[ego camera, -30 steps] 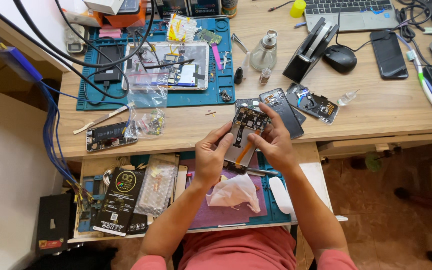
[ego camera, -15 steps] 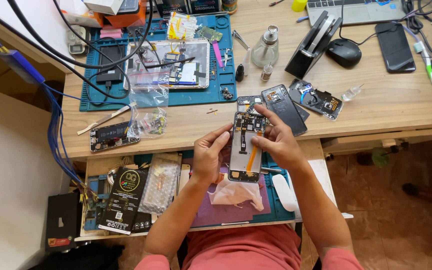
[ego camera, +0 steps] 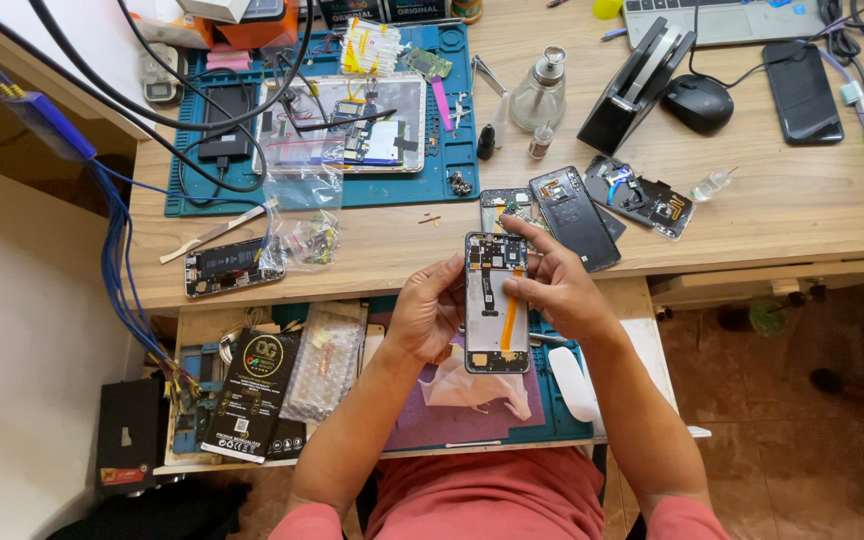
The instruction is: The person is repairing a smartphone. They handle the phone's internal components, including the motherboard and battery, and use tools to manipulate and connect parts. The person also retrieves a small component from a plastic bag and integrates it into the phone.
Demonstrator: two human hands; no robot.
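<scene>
Since 1 second ago the opened smartphone (ego camera: 497,302) has come down from over the desk edge toward the person's lap, and now sits over the pull-out tray (ego camera: 652,330), upright and lengthwise between both hands; the other loose parts on the desk appear unmoved.

The left hand (ego camera: 430,312) clasps the phone's left edge, fingers wrapped behind and thumb at the rim. The right hand (ego camera: 557,290) grips the right edge, its index finger stretched across the top corner and its thumb resting on the orange flex cable (ego camera: 510,322).

The step looks like an inspection or seating of that cable on the exposed interior. A next move would call for light, precise thumb pressure along the ribbon while the left hand steadies the frame, since the ribbon could crease easily.

The phone has its back cover off: a dark circuit board fills the top, a pale silvery bay runs down the middle where a battery would sit, and a small board lies at the bottom. Below it lies a crumpled pink cloth (ego camera: 477,385) on a purple mat (ego camera: 432,425). A dark back cover (ego camera: 574,215) rests on the wooden desk (ego camera: 802,210) just above the right hand.
</scene>
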